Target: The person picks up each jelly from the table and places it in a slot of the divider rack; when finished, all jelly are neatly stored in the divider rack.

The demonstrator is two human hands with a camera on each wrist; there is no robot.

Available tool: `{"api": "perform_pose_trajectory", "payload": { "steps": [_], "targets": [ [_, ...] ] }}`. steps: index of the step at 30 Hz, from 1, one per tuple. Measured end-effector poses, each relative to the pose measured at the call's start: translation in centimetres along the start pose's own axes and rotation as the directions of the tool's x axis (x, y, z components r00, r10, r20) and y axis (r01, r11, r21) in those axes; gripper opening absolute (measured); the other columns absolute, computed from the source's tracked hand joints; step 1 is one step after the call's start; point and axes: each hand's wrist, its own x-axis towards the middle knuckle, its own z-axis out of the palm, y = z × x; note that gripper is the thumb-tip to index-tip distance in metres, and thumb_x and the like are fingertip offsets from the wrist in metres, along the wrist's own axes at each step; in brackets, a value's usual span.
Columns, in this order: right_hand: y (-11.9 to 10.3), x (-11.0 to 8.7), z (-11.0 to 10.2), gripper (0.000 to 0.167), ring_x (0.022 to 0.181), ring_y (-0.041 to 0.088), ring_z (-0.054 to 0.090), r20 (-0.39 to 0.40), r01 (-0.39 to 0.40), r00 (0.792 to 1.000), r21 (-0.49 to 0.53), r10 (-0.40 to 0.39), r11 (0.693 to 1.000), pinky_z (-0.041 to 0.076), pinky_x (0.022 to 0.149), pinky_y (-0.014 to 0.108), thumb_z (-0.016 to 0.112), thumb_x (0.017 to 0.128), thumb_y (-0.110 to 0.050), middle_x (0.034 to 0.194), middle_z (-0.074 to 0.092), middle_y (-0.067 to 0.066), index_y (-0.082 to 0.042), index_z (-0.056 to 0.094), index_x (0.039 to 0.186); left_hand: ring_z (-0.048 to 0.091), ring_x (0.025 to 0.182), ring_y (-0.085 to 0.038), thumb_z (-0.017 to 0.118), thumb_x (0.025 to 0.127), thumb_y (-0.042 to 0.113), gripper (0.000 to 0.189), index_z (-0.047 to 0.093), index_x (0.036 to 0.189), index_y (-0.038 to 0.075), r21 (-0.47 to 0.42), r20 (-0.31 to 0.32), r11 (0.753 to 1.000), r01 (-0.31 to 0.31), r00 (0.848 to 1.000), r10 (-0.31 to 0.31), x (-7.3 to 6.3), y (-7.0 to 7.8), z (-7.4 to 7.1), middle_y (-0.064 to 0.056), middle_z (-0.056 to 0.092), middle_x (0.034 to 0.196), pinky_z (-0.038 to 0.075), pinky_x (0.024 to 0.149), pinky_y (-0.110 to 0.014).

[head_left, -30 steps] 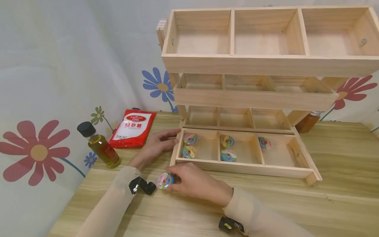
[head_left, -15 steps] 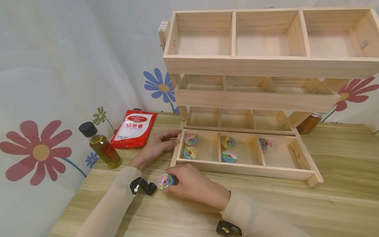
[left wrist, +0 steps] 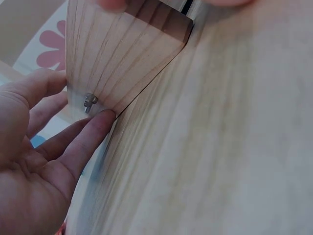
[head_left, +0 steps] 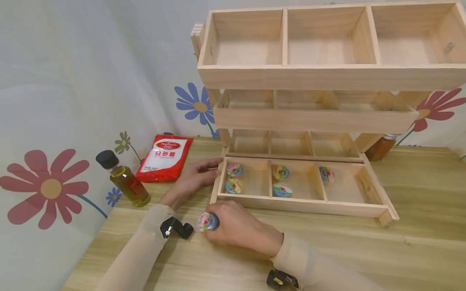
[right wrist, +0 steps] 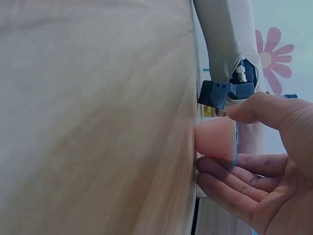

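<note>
My right hand [head_left: 238,226] pinches a small jelly cup [head_left: 208,221] with a colourful printed lid, in front of the rack's left end. In the right wrist view the cup's pink body [right wrist: 215,139] sits between thumb and fingers, its base right at the tabletop. My left hand [head_left: 194,178] touches the left end of the wooden rack's bottom tray [head_left: 302,205], its fingers fairly straight. The left wrist view shows its fingertips at the edge of the wooden side panel [left wrist: 122,54], near a small bolt. Similar jelly cups [head_left: 234,169] stand in the tray's three compartments, two left, two middle, one right.
Higher tiers of the rack [head_left: 327,79] overhang the bottom tray. A red and white sugar bag [head_left: 165,157] and an oil bottle [head_left: 127,182] with a black cap stand left of my left arm. Behind the rack's right leg is a brown jar [head_left: 380,148].
My right hand and the jelly cup have shifted very slightly to the right, and the cup's lid has tilted a little. The left hand stays at the tray's end.
</note>
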Motion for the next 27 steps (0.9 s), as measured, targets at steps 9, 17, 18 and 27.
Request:
{"api": "perform_pose_trajectory", "payload": {
  "steps": [9,17,18,27],
  "targets": [
    [0.5,-1.0,-1.5,0.04,0.1,0.014,0.068,0.018,-0.058,0.998,0.061,0.057,0.996,0.057,0.089,0.026,0.082,0.083,-0.014,0.108,0.076,0.003,-0.001,0.074,0.121,0.066,0.124,-0.028,0.076,0.101,0.021,0.052,0.062,0.15,0.012,0.001,0.017,1.0,-0.004,1.0,0.004,0.1,0.1,-0.1,-0.01,0.061,0.149,0.06,0.097,-0.038],
    [0.5,-2.4,-4.0,0.041,0.105,0.013,0.065,0.015,-0.069,0.998,0.145,0.067,0.987,0.056,0.095,0.031,0.08,0.088,-0.014,0.118,0.073,0.003,-0.005,0.073,0.127,0.064,0.126,-0.029,0.076,0.101,0.024,0.053,0.061,0.151,0.014,0.019,0.012,1.0,0.019,1.0,-0.019,0.2,0.3,-0.2,-0.009,0.06,0.151,0.059,0.099,-0.039],
    [0.6,-2.7,-4.4,0.044,0.108,0.013,0.065,0.012,-0.068,0.998,0.136,0.067,0.988,0.056,0.097,0.033,0.08,0.089,-0.015,0.122,0.072,0.004,-0.005,0.072,0.131,0.064,0.126,-0.029,0.076,0.101,0.024,0.053,0.062,0.151,0.015,0.019,0.012,1.0,0.02,1.0,-0.021,0.2,0.3,-0.3,-0.009,0.06,0.151,0.059,0.099,-0.039],
    [2.2,-5.8,-7.4,0.046,0.097,0.013,0.071,-0.099,0.007,0.995,0.112,0.004,0.994,0.062,0.086,0.034,0.086,0.087,-0.008,0.12,0.074,0.007,0.001,0.071,0.129,0.064,0.127,-0.03,0.076,0.101,0.022,0.052,0.062,0.15,0.014,0.014,0.011,1.0,0.015,1.0,-0.015,0.2,0.1,-0.2,-0.009,0.06,0.15,0.06,0.097,-0.038]
  ]
}}
